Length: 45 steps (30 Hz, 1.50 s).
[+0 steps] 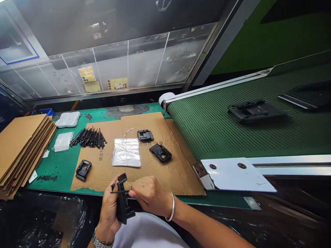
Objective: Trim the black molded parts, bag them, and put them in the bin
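Observation:
My left hand (108, 210) is closed around a black plastic bracket (122, 201), held on edge near the table's front edge. My right hand (150, 194) is pinched close against the bracket's right side. A thin black rod (117, 192) crosses the bracket and runs to the right fingertips, which hide its end. Similar thin black rods lie in a pile (90, 137) farther back. Two more black plastic plates (145, 135) rest on the cardboard sheet (103, 179), right of a stack of clear plastic bags (126, 153). Another black plate (83, 170) lies at the sheet's left.
On the right a green conveyor belt (204, 127) carries black parts (258, 112). Flattened cardboard (20, 144) is stacked at the left. Between them, white packets (63, 141) sit on the green tabletop (57, 167). A black plastic bag (38, 220) lies below the front edge.

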### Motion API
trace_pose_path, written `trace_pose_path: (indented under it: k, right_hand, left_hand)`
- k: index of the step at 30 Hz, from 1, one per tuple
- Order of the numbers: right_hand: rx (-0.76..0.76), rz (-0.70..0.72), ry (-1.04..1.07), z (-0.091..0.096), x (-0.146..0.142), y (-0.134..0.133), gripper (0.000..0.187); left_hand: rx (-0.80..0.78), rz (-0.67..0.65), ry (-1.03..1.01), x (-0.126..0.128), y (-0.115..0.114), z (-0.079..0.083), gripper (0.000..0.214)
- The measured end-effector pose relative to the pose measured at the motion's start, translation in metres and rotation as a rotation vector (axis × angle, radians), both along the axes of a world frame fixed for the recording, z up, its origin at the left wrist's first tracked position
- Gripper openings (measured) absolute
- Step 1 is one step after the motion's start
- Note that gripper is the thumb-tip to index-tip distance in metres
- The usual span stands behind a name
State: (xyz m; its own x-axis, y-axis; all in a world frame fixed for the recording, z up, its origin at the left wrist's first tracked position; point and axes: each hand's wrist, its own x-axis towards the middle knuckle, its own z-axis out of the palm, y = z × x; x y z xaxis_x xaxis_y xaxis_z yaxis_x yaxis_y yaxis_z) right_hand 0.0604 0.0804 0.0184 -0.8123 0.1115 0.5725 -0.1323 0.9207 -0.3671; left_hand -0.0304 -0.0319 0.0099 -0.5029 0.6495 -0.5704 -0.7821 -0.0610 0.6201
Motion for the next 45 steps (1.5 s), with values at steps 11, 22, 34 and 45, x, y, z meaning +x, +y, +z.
trace_pose_path:
  k: [11,22,34,45]
  right_hand:
    - [-0.142,0.033,0.049,-0.005,0.018,-0.019,0.046]
    - [-0.231,-0.238,-0.103,-0.004,0.007,-0.017,0.042]
    - [-0.294,-0.327,-0.305,-0.033,0.008,0.019,0.046]
    - [-0.082,-0.837,-0.968,-0.128,0.049,0.06,0.022]
  left_hand:
    - [0.046,0.029,0.117,-0.007,0.003,0.002,0.036]
    - [0.035,0.102,0.165,0.0,-0.002,-0.007,0.058]
    - [0.469,-0.41,-0.448,-0.014,-0.016,-0.02,0.043]
    - [0.455,-0.187,-0.651,-0.007,-0.023,-0.023,0.054]
